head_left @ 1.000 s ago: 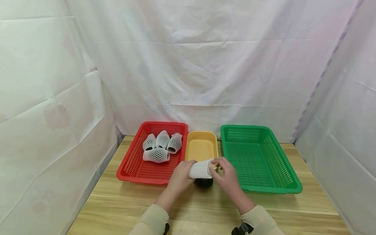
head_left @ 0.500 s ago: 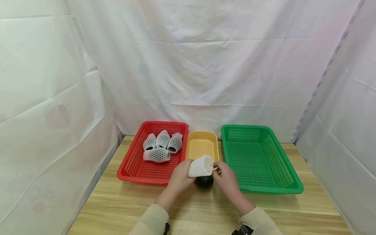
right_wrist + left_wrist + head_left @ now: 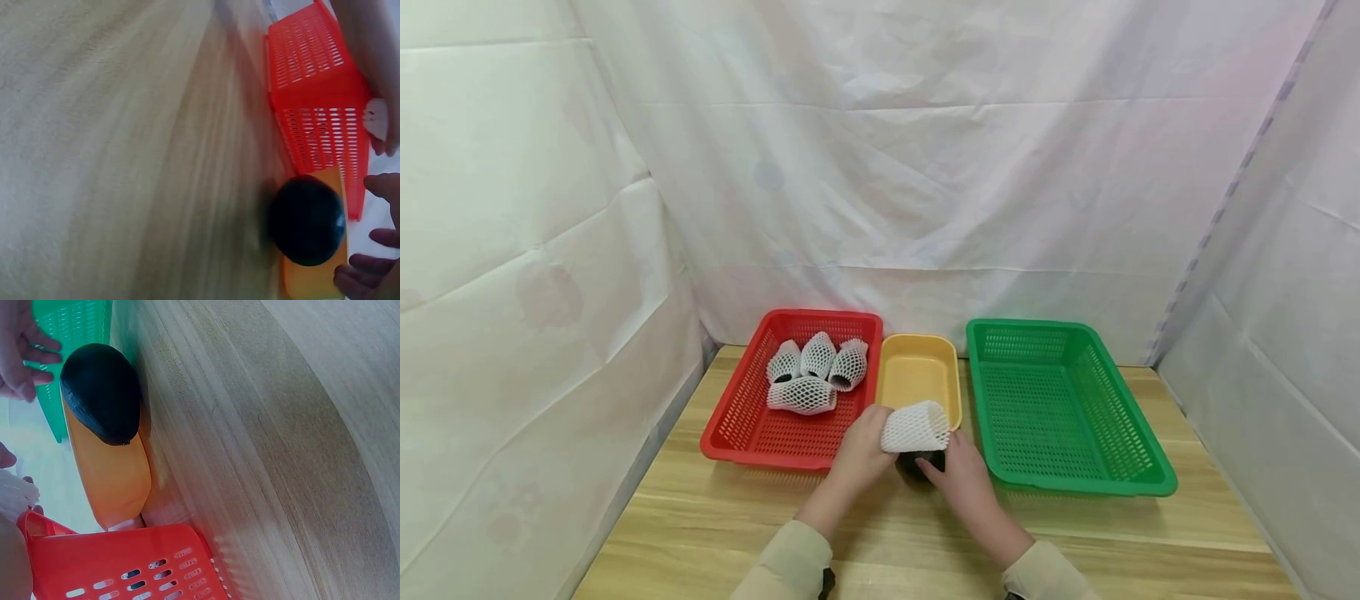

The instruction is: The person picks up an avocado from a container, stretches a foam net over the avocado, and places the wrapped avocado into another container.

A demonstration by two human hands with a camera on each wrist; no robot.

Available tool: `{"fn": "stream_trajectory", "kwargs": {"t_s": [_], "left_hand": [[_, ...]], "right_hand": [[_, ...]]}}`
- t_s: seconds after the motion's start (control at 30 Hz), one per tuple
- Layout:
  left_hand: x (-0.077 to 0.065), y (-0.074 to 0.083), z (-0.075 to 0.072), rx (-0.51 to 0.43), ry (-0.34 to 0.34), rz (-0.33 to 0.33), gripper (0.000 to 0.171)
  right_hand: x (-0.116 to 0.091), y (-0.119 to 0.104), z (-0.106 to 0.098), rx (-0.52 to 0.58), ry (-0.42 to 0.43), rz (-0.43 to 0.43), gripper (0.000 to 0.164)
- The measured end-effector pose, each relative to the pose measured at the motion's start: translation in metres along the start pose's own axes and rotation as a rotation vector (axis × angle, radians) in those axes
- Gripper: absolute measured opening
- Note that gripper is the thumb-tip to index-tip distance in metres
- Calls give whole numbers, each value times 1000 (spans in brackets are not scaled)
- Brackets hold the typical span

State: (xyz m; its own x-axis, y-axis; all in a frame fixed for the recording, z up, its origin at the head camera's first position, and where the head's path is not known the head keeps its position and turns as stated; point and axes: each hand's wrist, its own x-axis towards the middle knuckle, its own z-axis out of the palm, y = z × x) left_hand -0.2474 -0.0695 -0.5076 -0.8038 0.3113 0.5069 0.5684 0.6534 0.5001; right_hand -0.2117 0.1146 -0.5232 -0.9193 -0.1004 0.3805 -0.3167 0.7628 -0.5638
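In the head view my left hand point(image 3: 861, 448) grips a white foam net sleeve point(image 3: 913, 427), its round mouth open toward the right. Below the sleeve is a dark, smooth, egg-shaped fruit point(image 3: 910, 467), partly covered by the sleeve and by my right thumb. The left wrist view shows the whole fruit point(image 3: 103, 394) in front of the yellow tray. My right hand point(image 3: 964, 473) is beside the fruit, fingers spread and loosely bent. From the right wrist camera, its fingertips point(image 3: 353, 278) appear apart from the fruit point(image 3: 306, 220).
To the left, a red basket point(image 3: 760, 460) bears several dark items in white net sleeves point(image 3: 801, 396). A shallow yellow tray point(image 3: 917, 375) stands in the middle, behind the hands. The green basket point(image 3: 1075, 483) is on the right. White cloth point(image 3: 880, 167) hangs around the wooden table point(image 3: 910, 550).
My right hand has left the sleeve's right end and come down to the fruit. The sleeve's mouth has come to show as a round opening. My left hand keeps its hold.
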Motion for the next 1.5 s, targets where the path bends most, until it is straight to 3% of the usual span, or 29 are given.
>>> {"fn": "stream_trajectory", "kwargs": {"t_s": [0.2,0.4,0.57,0.87,1.0,1.17,1.33,1.5], "left_hand": [[-1,0,0,-9,0,-30,34],[-1,1,-1,-50,-55,-81,32],[-2,3,-3,-71,-95,-118,34],[1,2,-4,-147,-76,-137,39],[1,0,-4,-157,-78,-123,40],[1,-1,-4,-159,-83,-101,34],[1,0,-5,-180,-88,-128,28],[2,-1,-4,-148,-64,-111,27]], "right_hand": [[-4,10,11,22,-20,71,52],[-5,17,20,116,-61,141,55],[-6,21,23,180,-106,155,54],[-9,13,15,159,-167,133,46],[-10,5,6,167,-147,90,51],[-13,-7,-8,213,-100,100,59],[-12,-13,-23,212,-2,56,58],[-9,-6,-36,237,94,-15,54]]}}
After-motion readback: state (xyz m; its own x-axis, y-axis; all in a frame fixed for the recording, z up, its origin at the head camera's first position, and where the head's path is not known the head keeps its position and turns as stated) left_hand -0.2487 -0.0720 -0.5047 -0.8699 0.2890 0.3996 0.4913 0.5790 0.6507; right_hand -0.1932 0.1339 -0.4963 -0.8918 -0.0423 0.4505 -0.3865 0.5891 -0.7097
